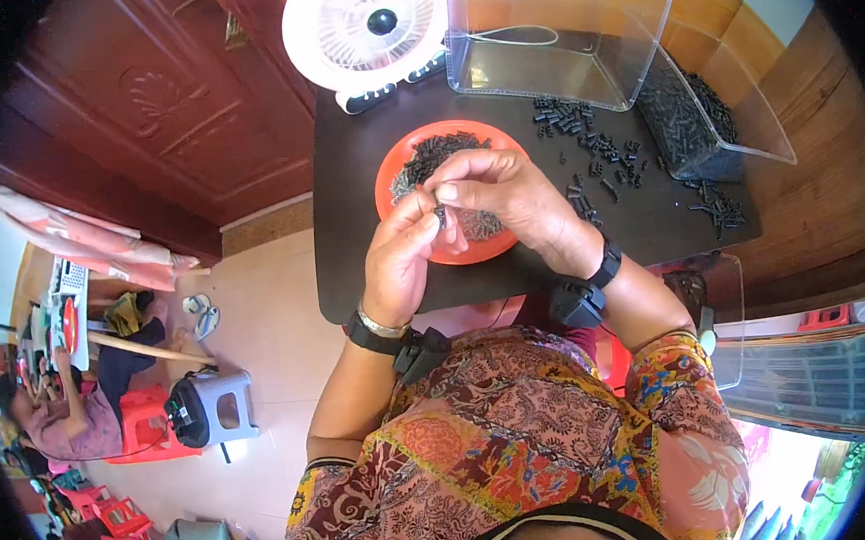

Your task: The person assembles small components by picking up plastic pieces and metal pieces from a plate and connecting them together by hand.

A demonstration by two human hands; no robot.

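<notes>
Over an orange-red plate (387,188) my two hands meet, fingertips close together. A small black cylindrical piece (440,215) is pinched between the thumb and fingers of my left hand (399,262). My right hand (518,199) is closed in a pinch at the top of that piece; whatever lies between its fingertips is too small to make out. On the plate, small black pieces (444,149) are heaped at the far side. Small silvery-grey metal bits (485,228) lie nearer, partly hidden by my hands.
Loose black pieces (599,146) are scattered right of the plate on the dark table (351,246). A clear bin (684,132) holds many more, and another clear bin (539,67) lies behind. A white fan (365,24) stands at the back. People sit at far left.
</notes>
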